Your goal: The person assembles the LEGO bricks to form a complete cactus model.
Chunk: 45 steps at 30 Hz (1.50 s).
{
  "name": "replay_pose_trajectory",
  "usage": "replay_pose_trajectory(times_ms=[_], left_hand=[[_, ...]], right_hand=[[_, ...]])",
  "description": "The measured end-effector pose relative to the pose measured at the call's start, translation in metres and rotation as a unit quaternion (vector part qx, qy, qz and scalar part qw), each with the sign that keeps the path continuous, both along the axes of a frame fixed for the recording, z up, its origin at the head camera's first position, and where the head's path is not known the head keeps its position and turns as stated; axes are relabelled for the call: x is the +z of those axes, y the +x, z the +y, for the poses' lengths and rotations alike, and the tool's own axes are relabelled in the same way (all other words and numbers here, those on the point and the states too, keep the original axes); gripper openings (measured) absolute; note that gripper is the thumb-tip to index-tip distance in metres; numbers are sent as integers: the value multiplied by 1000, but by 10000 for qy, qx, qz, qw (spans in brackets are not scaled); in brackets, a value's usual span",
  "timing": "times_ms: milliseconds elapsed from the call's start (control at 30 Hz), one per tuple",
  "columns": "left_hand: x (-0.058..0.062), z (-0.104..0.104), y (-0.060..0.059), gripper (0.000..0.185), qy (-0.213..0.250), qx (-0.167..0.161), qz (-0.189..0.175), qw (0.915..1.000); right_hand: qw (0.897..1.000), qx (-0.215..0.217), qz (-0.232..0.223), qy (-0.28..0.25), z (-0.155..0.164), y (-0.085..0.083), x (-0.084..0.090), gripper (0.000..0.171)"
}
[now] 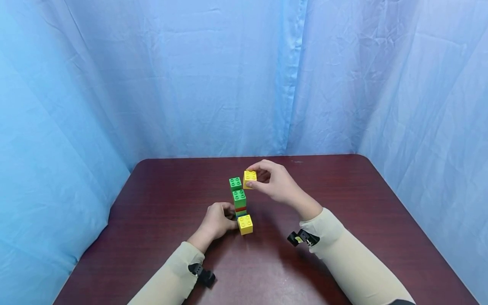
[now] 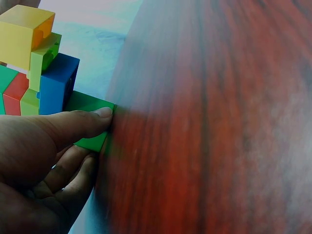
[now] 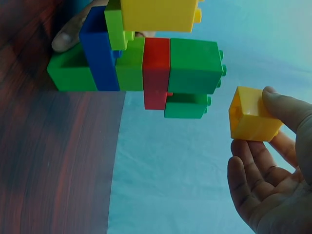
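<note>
A tower of toy building bricks stands on the table. It has a green base brick [image 3: 73,73], a blue brick [image 3: 101,58], a lime brick [image 3: 130,70], a red brick [image 3: 156,66] and a larger green brick [image 3: 195,63], with a smaller green brick [image 1: 235,182] jutting out on the far side. On the near side, a yellow brick [image 1: 245,224] sits on a second lime brick [image 2: 44,61]. My left hand [image 1: 217,221] grips the base, its thumb along the green side. My right hand [image 1: 278,184] pinches another yellow brick [image 3: 253,117] beside the tower's top, apart from it.
The dark red wooden table [image 1: 171,182] has rounded far corners. Light blue curtains [image 1: 213,76] hang behind it and along both sides. A black wrist camera [image 1: 203,275] is strapped over each pale sleeve.
</note>
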<state>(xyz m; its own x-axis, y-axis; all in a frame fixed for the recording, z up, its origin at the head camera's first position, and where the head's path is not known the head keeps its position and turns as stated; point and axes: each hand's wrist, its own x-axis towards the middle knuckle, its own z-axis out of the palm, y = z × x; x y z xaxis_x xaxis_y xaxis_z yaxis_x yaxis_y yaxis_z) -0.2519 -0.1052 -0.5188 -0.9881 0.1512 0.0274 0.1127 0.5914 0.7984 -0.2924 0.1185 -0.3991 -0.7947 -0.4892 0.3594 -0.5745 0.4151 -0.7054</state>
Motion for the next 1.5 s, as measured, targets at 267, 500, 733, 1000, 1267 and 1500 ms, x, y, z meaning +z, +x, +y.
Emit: replay_pose_trajectory(times_ms=[267,500,733,1000,1267,1500], left_hand=[[-1,-1,1,28,26,-39,-26,10000],[0,-1,2,29,-33,-24,47,10000],[-1,0,1,29,-51,-54,90,9999],[-1,1,1,29,-59,-48,116,9999],[-1,0,2,28,-93,-23,66,9999],[1,0,2,29,-97,-17,97,9999]], right_hand=[[9996,225,-178,-14,-10,5,-1,34],[9991,408,-79,96,-19,8,-3,30],[9982,555,-35,235,-23,10,-1,33],[9977,638,-52,218,-23,10,0,33],[9978,598,3,269,-24,13,-1,34],[9973,688,65,264,-23,12,2,36]])
